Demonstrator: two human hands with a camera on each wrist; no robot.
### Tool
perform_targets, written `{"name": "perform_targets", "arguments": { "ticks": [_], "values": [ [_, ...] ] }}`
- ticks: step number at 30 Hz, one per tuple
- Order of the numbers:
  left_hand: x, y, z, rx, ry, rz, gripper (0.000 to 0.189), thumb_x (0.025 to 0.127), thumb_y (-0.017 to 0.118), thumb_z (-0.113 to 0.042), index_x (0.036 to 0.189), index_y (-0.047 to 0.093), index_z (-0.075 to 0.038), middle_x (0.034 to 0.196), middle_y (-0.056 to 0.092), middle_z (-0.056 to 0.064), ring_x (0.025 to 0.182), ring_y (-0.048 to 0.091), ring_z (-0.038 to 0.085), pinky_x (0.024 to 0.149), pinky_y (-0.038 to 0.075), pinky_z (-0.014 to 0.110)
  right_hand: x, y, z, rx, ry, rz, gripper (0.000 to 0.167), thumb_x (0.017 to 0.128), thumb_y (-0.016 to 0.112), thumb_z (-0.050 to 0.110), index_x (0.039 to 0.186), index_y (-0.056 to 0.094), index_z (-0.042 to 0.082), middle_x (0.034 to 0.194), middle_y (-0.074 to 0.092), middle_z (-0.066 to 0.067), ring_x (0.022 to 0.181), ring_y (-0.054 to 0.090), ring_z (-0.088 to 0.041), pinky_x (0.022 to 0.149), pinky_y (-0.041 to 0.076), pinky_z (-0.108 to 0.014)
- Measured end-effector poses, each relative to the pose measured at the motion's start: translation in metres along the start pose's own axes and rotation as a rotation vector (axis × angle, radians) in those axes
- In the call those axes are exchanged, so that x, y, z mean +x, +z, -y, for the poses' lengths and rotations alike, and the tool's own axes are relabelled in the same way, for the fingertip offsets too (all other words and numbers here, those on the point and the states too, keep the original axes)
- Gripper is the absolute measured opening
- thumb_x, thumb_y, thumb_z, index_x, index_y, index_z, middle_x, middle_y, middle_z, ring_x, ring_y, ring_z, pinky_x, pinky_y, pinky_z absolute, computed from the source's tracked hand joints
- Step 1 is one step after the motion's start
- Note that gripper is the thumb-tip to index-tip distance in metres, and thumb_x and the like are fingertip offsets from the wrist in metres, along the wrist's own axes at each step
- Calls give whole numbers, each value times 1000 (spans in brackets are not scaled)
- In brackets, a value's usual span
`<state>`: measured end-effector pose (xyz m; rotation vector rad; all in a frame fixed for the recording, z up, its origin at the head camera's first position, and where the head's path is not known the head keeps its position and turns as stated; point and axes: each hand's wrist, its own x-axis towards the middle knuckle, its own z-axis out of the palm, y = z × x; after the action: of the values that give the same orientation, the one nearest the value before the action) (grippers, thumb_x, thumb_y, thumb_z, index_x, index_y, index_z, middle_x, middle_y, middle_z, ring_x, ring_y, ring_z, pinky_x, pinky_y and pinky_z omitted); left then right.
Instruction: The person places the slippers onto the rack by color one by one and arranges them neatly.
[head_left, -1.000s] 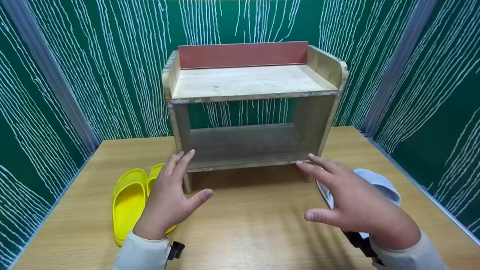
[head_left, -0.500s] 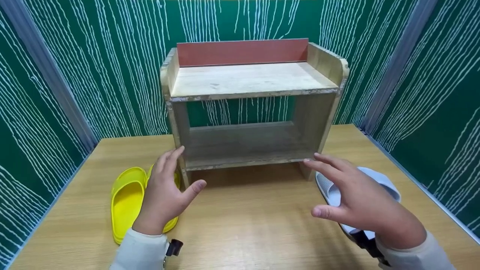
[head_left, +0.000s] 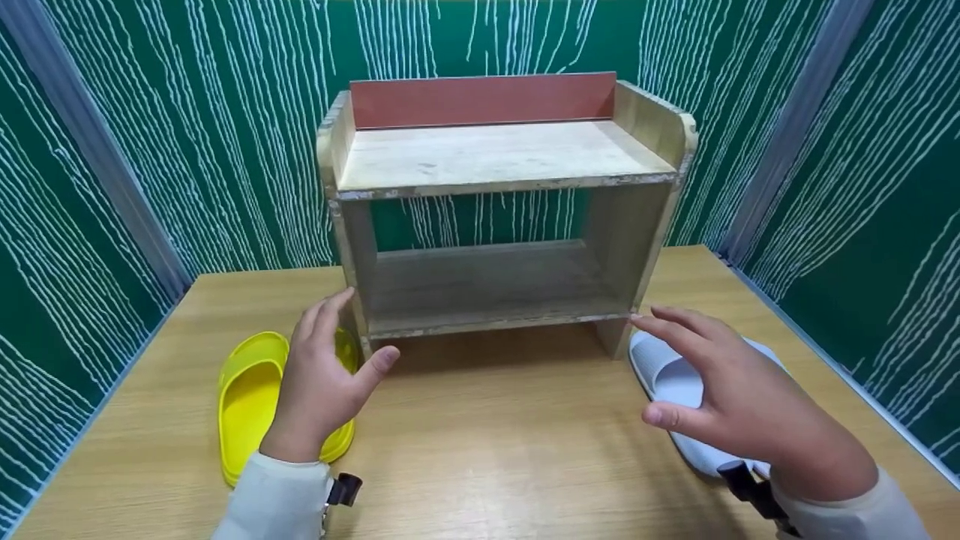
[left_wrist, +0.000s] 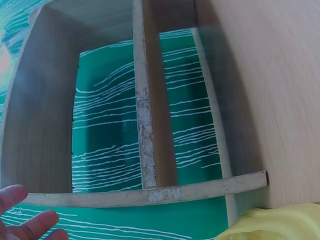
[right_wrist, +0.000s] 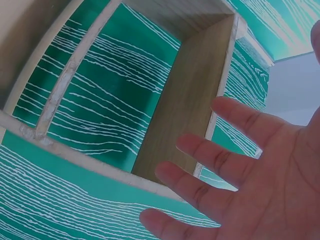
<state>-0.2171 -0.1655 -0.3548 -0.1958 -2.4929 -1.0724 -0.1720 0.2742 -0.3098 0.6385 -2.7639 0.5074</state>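
Note:
A small two-tier wooden shelf with a red back strip stands at the middle of the table. My left hand is spread above the yellow slippers, partly covering them, its fingertips overlapping the shelf's left front side in the head view. On the other side, my right hand hovers with fingers extended over the pale blue slippers, hiding much of them. Nothing is in either hand. The right wrist view shows the right hand's fingers splayed in front of the shelf's side panel.
The wooden table reaches to green walls with white drip lines at the back and sides. Grey posts stand at the corners. Both shelf boards are worn along their front edges.
My hands have drifted apart: the left a little to the left, the right further right. More of the pale blue slippers shows. The shelf sits slightly higher in the head view.

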Motion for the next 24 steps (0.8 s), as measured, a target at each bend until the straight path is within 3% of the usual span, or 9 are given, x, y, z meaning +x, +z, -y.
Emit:
{"name": "perform_targets", "arguments": {
  "ticks": [11,24],
  "values": [
    [6,1,6,-66,-3,-47,86,89,74,-65,158,42,-25,160,41,3,144,41,28,121,39,54,-15,-6,-17,-51,111,52,94,85,75,69,163,40,31,165,38,-19,145,39,-52,92,47,-81],
    [19,14,22,-240,-41,-168,73,97,73,-44,155,43,-10,160,44,8,146,41,26,125,35,45,-29,-9,-39,-80,159,39,96,84,81,61,161,43,20,162,40,-25,141,40,-57,96,38,-85]
  ]
}}
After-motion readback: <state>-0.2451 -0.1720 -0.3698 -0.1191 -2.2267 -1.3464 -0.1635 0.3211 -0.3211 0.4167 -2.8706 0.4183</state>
